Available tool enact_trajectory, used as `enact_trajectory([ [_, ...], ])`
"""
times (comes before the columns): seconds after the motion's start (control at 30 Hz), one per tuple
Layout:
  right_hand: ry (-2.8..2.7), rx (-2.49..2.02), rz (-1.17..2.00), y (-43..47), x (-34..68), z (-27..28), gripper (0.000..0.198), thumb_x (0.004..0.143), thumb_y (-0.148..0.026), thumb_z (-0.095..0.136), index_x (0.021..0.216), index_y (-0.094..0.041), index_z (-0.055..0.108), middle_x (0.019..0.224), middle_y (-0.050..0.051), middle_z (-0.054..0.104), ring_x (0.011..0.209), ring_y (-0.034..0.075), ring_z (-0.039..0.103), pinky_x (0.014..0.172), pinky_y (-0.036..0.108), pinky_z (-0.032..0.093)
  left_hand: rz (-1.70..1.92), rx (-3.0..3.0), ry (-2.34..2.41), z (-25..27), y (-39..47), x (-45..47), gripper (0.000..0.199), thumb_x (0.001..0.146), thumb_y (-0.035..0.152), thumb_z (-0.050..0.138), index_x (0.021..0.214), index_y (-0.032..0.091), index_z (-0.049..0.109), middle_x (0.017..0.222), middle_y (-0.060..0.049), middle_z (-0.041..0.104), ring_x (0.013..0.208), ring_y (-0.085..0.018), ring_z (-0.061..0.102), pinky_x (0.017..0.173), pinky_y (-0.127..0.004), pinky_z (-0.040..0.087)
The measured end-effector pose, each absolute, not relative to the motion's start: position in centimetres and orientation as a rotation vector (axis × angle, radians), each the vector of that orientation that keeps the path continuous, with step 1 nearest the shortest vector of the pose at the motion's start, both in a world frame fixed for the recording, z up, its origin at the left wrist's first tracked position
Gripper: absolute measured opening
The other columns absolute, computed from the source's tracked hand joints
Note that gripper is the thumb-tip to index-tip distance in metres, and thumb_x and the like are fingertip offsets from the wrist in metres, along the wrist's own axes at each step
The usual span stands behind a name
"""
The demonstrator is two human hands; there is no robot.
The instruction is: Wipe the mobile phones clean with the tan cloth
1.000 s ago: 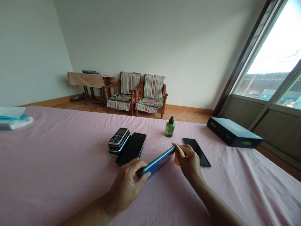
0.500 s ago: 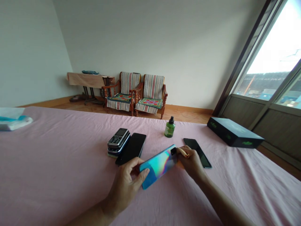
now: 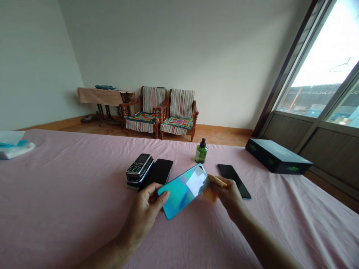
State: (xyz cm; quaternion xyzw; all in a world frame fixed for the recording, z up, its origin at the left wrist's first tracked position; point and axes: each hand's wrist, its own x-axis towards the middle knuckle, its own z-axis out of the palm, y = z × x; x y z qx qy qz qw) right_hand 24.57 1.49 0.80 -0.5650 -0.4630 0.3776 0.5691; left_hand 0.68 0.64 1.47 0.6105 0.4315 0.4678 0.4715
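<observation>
My left hand (image 3: 148,205) grips the lower left end of a shiny blue smartphone (image 3: 179,194), thumb across its back. The phone is held tilted above the pink bedsheet, its back with the camera block facing me. Pinched in my right hand (image 3: 226,190) is an orange-yellow cloth (image 3: 211,195), at the phone's right edge beside the camera end. Behind my left hand lie a black smartphone (image 3: 161,171) and a stack of phones topped by a silver keypad phone (image 3: 139,164). Another dark smartphone (image 3: 235,181) lies just beyond my right hand.
A green bottle with a black cap (image 3: 201,151) stands behind the held phone. A black box (image 3: 277,157) rests at the right, and a white and blue packet (image 3: 17,146) at the far left. Two wooden chairs (image 3: 179,112) stand past the bed's edge (image 3: 112,135).
The blue phone has moved slightly left and tipped so more of its back shows. More of the cloth now hangs visible below my right hand.
</observation>
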Motion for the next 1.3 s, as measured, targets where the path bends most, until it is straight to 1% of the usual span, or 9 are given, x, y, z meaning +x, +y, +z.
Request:
enact_trajectory([
  [0.13,-0.997,-1.296,0.918,1.5,24.8,0.8,0.026,0.058,-0.021,0.058,0.074,-0.012,0.076,0.057,0.0,0.063,0.053,0.012,0.051,0.05,0.023,0.036,1.118,1.543,1.016,1.1,0.3,1.1,0.029,0.082,0.043,0.066,0.09,0.015,0.063,0.077,-0.002,0.064,0.071,-0.017,0.06,0.061,-0.023,0.05],
  [0.27,-0.931,-1.26,0.965,1.7,25.2,0.4,0.034,0.057,-0.019,0.057,0.083,-0.013,0.078,0.065,0.002,0.068,0.058,0.015,0.056,0.052,0.024,0.04,1.09,1.57,0.924,0.1,0.0,1.5,0.042,0.084,0.036,0.065,0.123,0.023,0.057,0.114,-0.006,0.064,0.098,-0.022,0.063,0.08,-0.03,0.054],
  [0.4,-0.872,-1.241,0.991,2.0,25.5,0.2,0.035,0.055,-0.018,0.057,0.082,-0.013,0.078,0.066,0.003,0.069,0.057,0.015,0.057,0.05,0.023,0.04,1.044,1.72,0.924,-0.7,-0.4,1.7,0.04,0.083,0.029,0.065,0.123,0.025,0.06,0.111,-0.007,0.062,0.1,-0.023,0.062,0.089,-0.036,0.052],
  [0.5,-0.84,-1.233,0.994,2.0,25.6,0.3,0.039,0.054,-0.018,0.056,0.086,-0.014,0.078,0.07,0.003,0.071,0.057,0.014,0.058,0.049,0.022,0.039,0.975,1.792,0.859,-0.5,-1.1,2.0,0.059,0.074,0.015,0.072,0.129,0.028,0.056,0.126,-0.007,0.053,0.114,-0.024,0.057,0.093,-0.035,0.051],
  [0.6,-0.834,-1.242,0.992,1.9,25.6,0.4,0.039,0.054,-0.017,0.056,0.087,-0.013,0.078,0.065,0.003,0.07,0.051,0.012,0.055,0.045,0.021,0.038,0.97,1.912,0.84,-0.2,-1.8,2.3,0.072,0.07,-0.001,0.066,0.132,0.033,0.052,0.138,-0.006,0.044,0.124,-0.024,0.05,0.095,-0.035,0.051],
  [0.73,-0.865,-1.246,0.97,1.8,25.6,0.6,0.038,0.055,-0.019,0.059,0.087,-0.012,0.078,0.065,0.005,0.07,0.05,0.012,0.055,0.041,0.02,0.035,0.949,2.168,0.867,0.2,-1.9,2.2,0.064,0.078,0.001,0.065,0.131,0.036,0.052,0.137,-0.004,0.048,0.124,-0.022,0.05,0.104,-0.04,0.043],
  [0.83,-0.907,-1.234,0.937,1.9,25.7,0.5,0.035,0.058,-0.024,0.062,0.087,-0.012,0.078,0.079,0.009,0.073,0.062,0.017,0.062,0.048,0.023,0.042,0.808,2.285,0.838,0.5,-1.6,2.1,0.051,0.082,0.014,0.069,0.129,0.031,0.056,0.126,-0.005,0.058,0.113,-0.021,0.057,0.098,-0.035,0.047],
  [1.07,-1.032,-1.303,0.698,2.0,25.6,0.2,0.03,0.061,-0.023,0.064,0.086,-0.018,0.079,0.079,0.007,0.067,0.07,0.019,0.061,0.058,0.028,0.045,0.794,2.254,0.834,1.2,-2.3,2.6,0.018,0.088,0.02,0.063,0.106,0.021,0.065,0.099,-0.004,0.067,0.095,-0.019,0.062,0.086,-0.028,0.05],
  [1.3,-1.459,-1.366,0.216,1.1,24.4,0.3,0.043,0.071,-0.009,0.049,0.103,-0.02,0.075,0.087,0.007,0.059,0.074,0.018,0.058,0.064,0.029,0.046,0.815,2.196,0.853,1.3,-2.4,2.8,0.024,0.083,0.01,0.064,0.105,0.021,0.065,0.101,-0.004,0.066,0.096,-0.019,0.061,0.087,-0.027,0.047],
])
